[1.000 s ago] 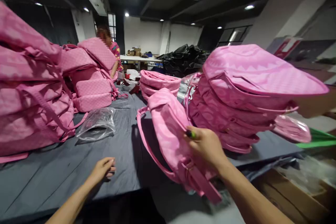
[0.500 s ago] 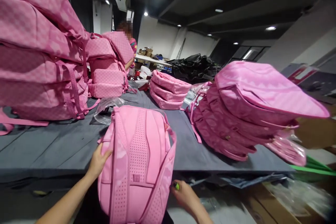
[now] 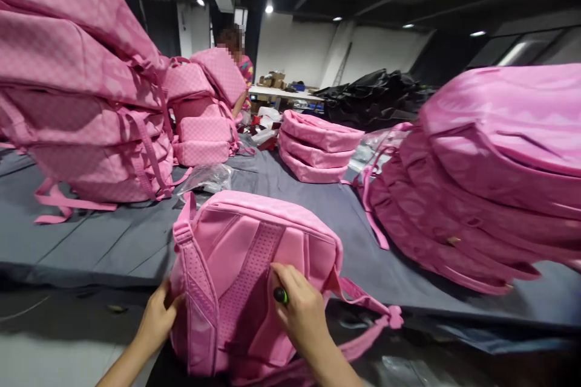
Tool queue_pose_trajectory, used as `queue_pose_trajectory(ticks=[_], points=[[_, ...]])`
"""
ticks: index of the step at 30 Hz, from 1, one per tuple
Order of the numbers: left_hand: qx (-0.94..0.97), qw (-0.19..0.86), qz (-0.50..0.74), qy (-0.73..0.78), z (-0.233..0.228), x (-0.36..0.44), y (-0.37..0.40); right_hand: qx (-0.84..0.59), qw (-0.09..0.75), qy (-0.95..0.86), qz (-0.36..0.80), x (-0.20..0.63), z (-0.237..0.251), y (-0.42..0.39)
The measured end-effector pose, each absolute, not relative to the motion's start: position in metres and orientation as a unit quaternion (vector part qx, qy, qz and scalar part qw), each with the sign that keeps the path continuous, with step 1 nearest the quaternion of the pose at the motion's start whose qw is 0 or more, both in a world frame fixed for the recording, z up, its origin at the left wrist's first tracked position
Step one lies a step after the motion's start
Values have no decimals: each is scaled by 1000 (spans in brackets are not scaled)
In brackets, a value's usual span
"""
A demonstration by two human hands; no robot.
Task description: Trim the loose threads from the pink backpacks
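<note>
A pink backpack [image 3: 240, 272] leans at the front edge of the grey-covered table, its padded back panel and straps facing me. At its left side, my left hand [image 3: 157, 317] grips the fabric, thumb toward me and the other fingers partly hidden. Over the right part of the back panel is my right hand [image 3: 302, 305], closed around a small tool with a black and green handle [image 3: 280, 295]. The working end of this tool is hidden, so its kind is unclear. One shoulder strap [image 3: 367, 302] hangs out to the right with its end folded.
Checked pink backpacks [image 3: 86, 109] are piled high on the left. Folded pink pieces [image 3: 318, 151] are stacked mid-table [image 3: 281, 193], beside clear plastic [image 3: 206, 178]. A large pink backpack pile [image 3: 476, 193] fills the right. A person [image 3: 245, 69] stands behind the far bags.
The backpack's top has tipped and turned, and its right strap has swung outward. My right hand has moved up from beside the bag onto its back panel. My view has shifted left.
</note>
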State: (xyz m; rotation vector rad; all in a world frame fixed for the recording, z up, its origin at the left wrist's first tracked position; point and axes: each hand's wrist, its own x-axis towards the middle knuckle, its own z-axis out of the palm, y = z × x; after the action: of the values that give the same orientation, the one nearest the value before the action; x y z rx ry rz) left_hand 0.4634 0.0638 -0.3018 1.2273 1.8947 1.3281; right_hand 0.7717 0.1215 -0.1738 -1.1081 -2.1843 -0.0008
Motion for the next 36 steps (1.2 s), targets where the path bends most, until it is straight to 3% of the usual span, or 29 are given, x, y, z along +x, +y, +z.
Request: queue_pose_trajectory(ticks=[2, 4, 7, 11, 15, 21, 25, 29, 36], points=[[487, 161, 521, 682, -276, 460, 57, -421, 320, -849, 4, 776, -188, 122], [521, -1, 547, 655, -235, 464, 62, -426, 289, -857, -3, 776, -201, 125], [636, -180, 513, 547, -165, 484, 99, -429, 247, -869, -3, 768, -217, 129], [729, -162, 385, 543, -113, 513, 170, -456, 270, -848, 12, 762, -231, 134], [746, -126, 309, 577, -119, 516, 207, -480, 286, -827, 59, 766, -238, 139], [773, -156, 295, 540, -123, 504, 216, -457, 294, -837, 71, 760, -209, 146], [790, -162, 270, 526, -117, 503, 221, -480, 354, -803, 0, 749, -158, 165], [800, -181, 314, 478, -118, 502, 214, -513, 315, -796, -73, 739, -121, 189], [809, -132, 332, 467, -121, 500, 195, -504, 311, -798, -108, 740, -114, 186]])
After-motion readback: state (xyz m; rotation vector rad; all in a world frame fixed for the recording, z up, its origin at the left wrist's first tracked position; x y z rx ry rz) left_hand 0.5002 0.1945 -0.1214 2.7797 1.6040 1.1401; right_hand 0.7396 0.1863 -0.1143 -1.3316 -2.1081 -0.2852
